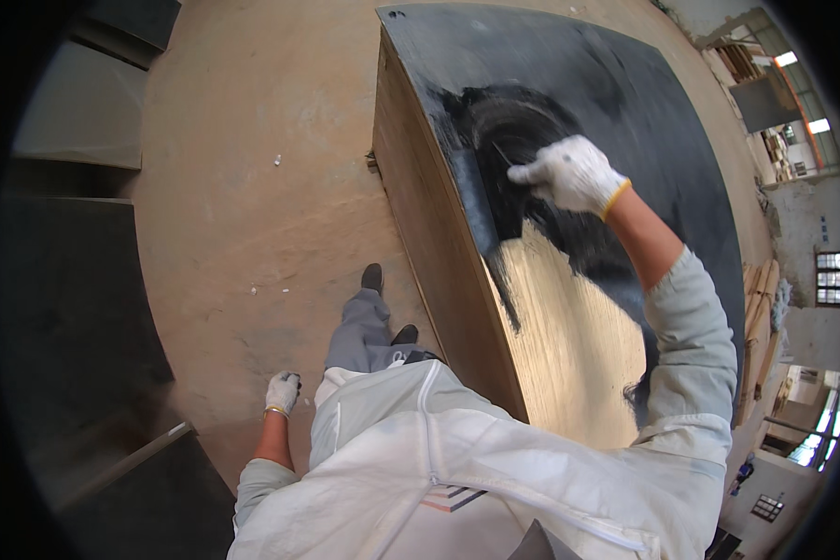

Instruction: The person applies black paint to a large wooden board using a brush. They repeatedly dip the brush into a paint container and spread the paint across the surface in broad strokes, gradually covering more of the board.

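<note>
My right hand (571, 175), in a white glove with a yellow cuff, is over the top sheet of a tall stack of boards (448, 177). Its fingers are closed, and motion blur hides what they grip. Around it, wet black coating (518, 117) lies in curved streaks. Nearer me a patch of bare, light wood grain (569, 336) shows, with ragged black edges. Low at my left side hangs my left hand (283, 392), gloved too, its fingers curled and dark at the tips. Whether anything is inside them is hidden.
Dark flat panels (75, 289) stand along the left, with a paler grey one (79, 107) farther off. Small white scraps (277, 161) dot the brown floor (252, 215) beside the stack. Long wooden pieces (761, 299) lie beyond its right side, near a wall with windows.
</note>
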`<action>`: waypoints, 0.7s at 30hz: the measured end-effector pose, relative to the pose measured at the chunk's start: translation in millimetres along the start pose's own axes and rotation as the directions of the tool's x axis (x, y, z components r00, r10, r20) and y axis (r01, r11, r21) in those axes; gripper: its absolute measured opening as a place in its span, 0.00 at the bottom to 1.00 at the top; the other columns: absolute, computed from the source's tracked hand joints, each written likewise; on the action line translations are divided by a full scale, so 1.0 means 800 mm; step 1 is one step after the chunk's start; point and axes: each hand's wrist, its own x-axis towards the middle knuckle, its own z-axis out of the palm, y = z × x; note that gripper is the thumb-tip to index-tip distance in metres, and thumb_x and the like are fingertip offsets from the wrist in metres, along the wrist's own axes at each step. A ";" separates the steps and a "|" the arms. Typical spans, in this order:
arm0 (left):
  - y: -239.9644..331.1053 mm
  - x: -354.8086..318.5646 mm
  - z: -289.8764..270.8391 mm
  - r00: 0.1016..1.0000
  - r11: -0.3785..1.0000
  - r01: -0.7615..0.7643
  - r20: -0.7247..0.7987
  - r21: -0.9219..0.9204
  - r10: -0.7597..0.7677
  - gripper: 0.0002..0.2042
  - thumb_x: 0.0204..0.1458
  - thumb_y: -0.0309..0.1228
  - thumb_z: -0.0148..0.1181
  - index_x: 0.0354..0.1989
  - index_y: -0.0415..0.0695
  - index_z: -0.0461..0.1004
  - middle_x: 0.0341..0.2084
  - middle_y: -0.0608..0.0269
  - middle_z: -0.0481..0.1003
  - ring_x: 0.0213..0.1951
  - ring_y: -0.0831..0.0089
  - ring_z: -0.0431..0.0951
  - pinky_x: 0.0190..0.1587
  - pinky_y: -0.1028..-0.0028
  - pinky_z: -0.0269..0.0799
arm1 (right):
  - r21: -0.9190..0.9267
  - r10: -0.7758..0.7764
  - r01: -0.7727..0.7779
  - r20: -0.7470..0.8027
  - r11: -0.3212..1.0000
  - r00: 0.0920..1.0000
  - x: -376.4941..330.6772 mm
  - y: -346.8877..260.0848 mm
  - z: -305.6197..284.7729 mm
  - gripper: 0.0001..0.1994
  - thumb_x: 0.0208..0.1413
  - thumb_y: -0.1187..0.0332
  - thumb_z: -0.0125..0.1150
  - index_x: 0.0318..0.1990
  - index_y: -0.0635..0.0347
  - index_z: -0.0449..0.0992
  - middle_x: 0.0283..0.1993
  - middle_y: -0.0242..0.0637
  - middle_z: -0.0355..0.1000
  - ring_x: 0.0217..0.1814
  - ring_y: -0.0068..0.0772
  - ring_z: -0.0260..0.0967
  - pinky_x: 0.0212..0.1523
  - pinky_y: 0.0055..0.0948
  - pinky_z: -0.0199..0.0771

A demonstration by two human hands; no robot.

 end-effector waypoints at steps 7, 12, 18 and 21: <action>-0.021 -0.017 -0.004 0.998 0.988 0.005 -0.061 -0.151 -0.014 0.09 0.63 0.35 0.62 0.41 0.43 0.83 0.27 0.63 0.81 0.23 0.74 0.78 0.23 0.70 0.71 | -0.041 -0.058 0.071 0.265 0.997 0.963 -0.100 -0.069 -0.005 0.14 0.64 0.58 0.66 0.56 0.27 0.87 0.31 0.37 0.80 0.36 0.47 0.82 0.41 0.49 0.81; -0.064 -0.050 0.035 0.995 0.993 0.091 0.040 0.078 -0.095 0.11 0.64 0.37 0.61 0.39 0.42 0.84 0.26 0.61 0.82 0.24 0.72 0.80 0.26 0.68 0.74 | 0.125 -0.170 0.149 0.177 0.981 0.970 -0.193 -0.101 0.035 0.14 0.60 0.58 0.69 0.52 0.23 0.87 0.27 0.34 0.77 0.32 0.44 0.80 0.39 0.44 0.78; -0.060 -0.043 0.009 0.999 0.961 0.010 0.039 0.278 -0.022 0.15 0.67 0.41 0.59 0.39 0.42 0.84 0.24 0.61 0.81 0.26 0.73 0.79 0.30 0.69 0.74 | 0.273 0.092 -0.093 0.016 0.957 0.996 -0.076 0.012 0.036 0.22 0.56 0.69 0.75 0.59 0.37 0.86 0.48 0.39 0.86 0.46 0.47 0.84 0.50 0.42 0.84; -0.053 -0.026 -0.015 0.999 1.000 -0.025 -0.025 -0.019 0.024 0.12 0.65 0.38 0.61 0.43 0.43 0.84 0.29 0.61 0.83 0.26 0.73 0.80 0.27 0.69 0.75 | 0.149 0.311 -0.342 0.195 0.928 0.930 -0.027 0.025 -0.007 0.22 0.58 0.69 0.74 0.60 0.36 0.85 0.55 0.36 0.85 0.54 0.44 0.83 0.57 0.39 0.84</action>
